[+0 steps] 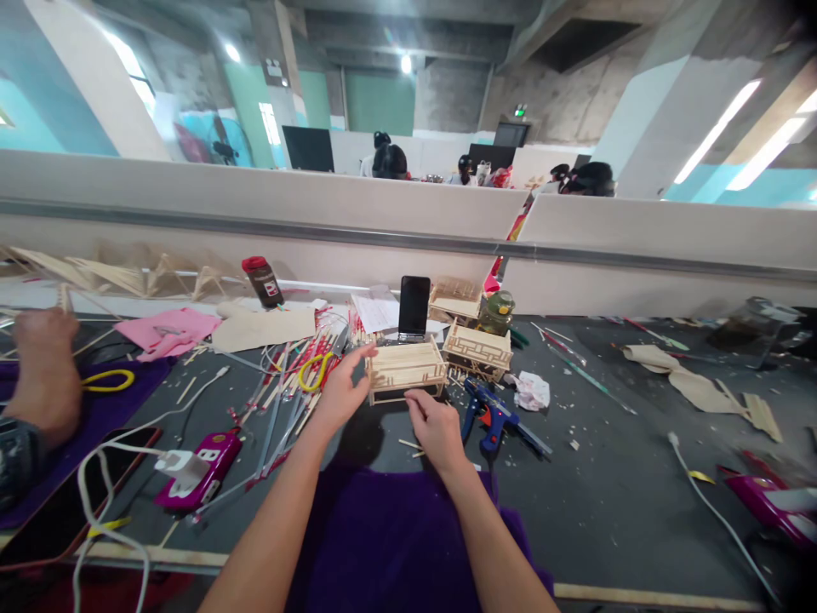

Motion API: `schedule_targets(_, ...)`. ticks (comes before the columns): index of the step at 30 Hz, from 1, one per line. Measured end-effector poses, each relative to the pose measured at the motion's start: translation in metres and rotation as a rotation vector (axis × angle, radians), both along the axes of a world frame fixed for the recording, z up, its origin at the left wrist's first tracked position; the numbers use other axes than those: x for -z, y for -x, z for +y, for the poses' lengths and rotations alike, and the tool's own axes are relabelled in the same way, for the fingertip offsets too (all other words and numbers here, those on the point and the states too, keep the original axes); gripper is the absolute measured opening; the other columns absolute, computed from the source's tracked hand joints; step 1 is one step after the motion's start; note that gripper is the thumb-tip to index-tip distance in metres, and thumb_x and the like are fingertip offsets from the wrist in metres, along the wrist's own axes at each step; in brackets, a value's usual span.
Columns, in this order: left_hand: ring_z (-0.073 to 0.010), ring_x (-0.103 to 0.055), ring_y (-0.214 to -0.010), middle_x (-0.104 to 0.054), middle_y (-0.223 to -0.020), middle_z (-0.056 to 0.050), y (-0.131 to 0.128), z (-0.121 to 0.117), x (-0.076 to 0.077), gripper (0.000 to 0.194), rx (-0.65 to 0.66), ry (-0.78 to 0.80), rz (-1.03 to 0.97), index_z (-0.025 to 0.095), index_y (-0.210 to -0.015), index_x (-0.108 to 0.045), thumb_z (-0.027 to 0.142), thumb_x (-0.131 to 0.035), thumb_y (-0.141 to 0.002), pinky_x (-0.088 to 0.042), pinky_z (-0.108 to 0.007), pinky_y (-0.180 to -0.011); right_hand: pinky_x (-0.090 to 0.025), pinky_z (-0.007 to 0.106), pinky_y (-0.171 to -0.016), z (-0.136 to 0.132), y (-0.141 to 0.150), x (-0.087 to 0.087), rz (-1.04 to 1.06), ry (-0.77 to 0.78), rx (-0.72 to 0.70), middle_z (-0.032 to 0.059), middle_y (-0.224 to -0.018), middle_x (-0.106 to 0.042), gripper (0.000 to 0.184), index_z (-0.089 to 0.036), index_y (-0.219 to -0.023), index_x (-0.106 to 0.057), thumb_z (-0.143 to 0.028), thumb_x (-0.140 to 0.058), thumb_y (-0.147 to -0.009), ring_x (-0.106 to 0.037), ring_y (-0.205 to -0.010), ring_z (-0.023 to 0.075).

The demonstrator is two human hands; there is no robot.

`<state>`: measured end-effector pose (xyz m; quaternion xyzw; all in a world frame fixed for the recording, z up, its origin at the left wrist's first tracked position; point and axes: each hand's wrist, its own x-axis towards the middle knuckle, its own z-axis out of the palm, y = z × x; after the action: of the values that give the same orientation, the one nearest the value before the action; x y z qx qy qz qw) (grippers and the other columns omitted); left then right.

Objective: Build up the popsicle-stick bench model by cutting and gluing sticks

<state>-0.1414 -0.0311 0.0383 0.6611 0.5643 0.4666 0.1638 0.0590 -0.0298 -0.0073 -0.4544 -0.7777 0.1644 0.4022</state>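
In the head view, a small stick-built wooden model with a slatted top and lattice sides stands on the dark table in front of me. My left hand is at its left end, fingers stretched and apart, the fingertips by its edge. Low at the model's front, my right hand has its thumb and forefinger pinched together near the bottom rail. Whatever they pinch is too small to make out. Close by on the right are a second wooden model and a blue glue gun.
Behind the model stand a phone, another stick model and a green jar. Loose sticks, yellow-handled scissors and a magenta power strip lie leftward. Another person's arm is at far left. Crumpled paper lies right.
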Motion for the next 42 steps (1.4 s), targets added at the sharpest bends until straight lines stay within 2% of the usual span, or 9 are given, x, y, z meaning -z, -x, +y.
schedule_targets(4,-0.0194,-0.057,-0.118,-0.061,-0.124,-0.009,-0.008,-0.014,0.021,0.041,-0.346,-0.154,-0.205,0.018,-0.122,-0.052,0.012,-0.042,-0.083,-0.043,-0.036,-0.105,-0.047,0.023,-0.063,-0.008,-0.004,0.009,-0.093,-0.043,0.012,0.0055,-0.078,-0.076,0.035,-0.026,-0.12,-0.069,-0.026,-0.045,-0.095,-0.069,-0.062,0.0174)
schedule_targets(6,-0.0198,-0.058,-0.114,-0.059,-0.122,-0.01,-0.015,-0.021,0.033,0.034,-0.515,-0.191,-0.232,0.019,-0.119,-0.052,0.018,-0.041,-0.087,-0.046,-0.036,-0.101,-0.046,0.023,-0.061,-0.009,-0.002,0.013,-0.142,-0.067,0.0,0.0057,-0.075,-0.076,0.038,-0.025,-0.126,-0.066,-0.025,-0.044,-0.095,-0.068,-0.06,0.0172)
schedule_targets(9,-0.0222,-0.057,-0.111,-0.059,-0.115,-0.011,-0.023,-0.03,0.047,0.027,-0.598,-0.236,-0.157,0.018,-0.114,-0.054,0.025,-0.042,-0.091,-0.045,-0.038,-0.099,-0.045,0.022,-0.059,-0.011,0.004,0.017,-0.201,-0.1,-0.029,0.0057,-0.069,-0.074,0.041,-0.025,-0.131,-0.062,-0.024,-0.043,-0.095,-0.066,-0.057,0.0162)
schedule_targets(13,-0.0229,-0.058,-0.1,-0.062,-0.1,-0.01,-0.027,-0.032,0.056,0.022,-0.529,-0.28,-0.04,0.017,-0.105,-0.059,0.027,-0.044,-0.093,-0.045,-0.039,-0.094,-0.042,0.02,-0.056,-0.014,0.011,0.015,-0.283,-0.103,-0.035,0.0047,-0.064,-0.072,0.046,-0.023,-0.141,-0.051,-0.025,-0.042,-0.096,-0.065,-0.054,0.0151)
schedule_targets(20,-0.0204,-0.06,-0.088,-0.065,-0.092,-0.006,-0.026,-0.022,0.067,0.016,-0.499,-0.442,0.025,0.018,-0.099,-0.063,0.025,-0.052,-0.091,-0.049,-0.036,-0.083,-0.04,0.02,-0.057,-0.007,0.012,0.001,-0.442,-0.016,0.014,0.0027,-0.07,-0.074,0.052,-0.023,-0.148,-0.038,-0.022,-0.044,-0.096,-0.068,-0.059,0.0152)
schedule_targets(29,-0.0195,-0.06,-0.088,-0.066,-0.09,-0.006,-0.028,-0.028,0.065,0.013,-0.488,-0.45,-0.025,0.018,-0.098,-0.064,0.02,-0.053,-0.09,-0.048,-0.035,-0.083,-0.043,0.021,-0.063,0.002,0.009,0.002,-0.476,-0.008,0.007,0.0009,-0.082,-0.077,0.053,-0.027,-0.148,-0.038,-0.023,-0.047,-0.096,-0.071,-0.069,0.0168)
schedule_targets(42,-0.0191,-0.06,-0.087,-0.066,-0.09,-0.006,-0.028,-0.029,0.063,0.012,-0.477,-0.441,-0.071,0.019,-0.096,-0.063,0.02,-0.052,-0.091,-0.049,-0.033,-0.08,-0.045,0.02,-0.063,0.005,0.011,0.005,-0.477,-0.017,0.021,0.0026,-0.082,-0.077,0.05,-0.026,-0.146,-0.042,-0.023,-0.045,-0.096,-0.072,-0.068,0.0172)
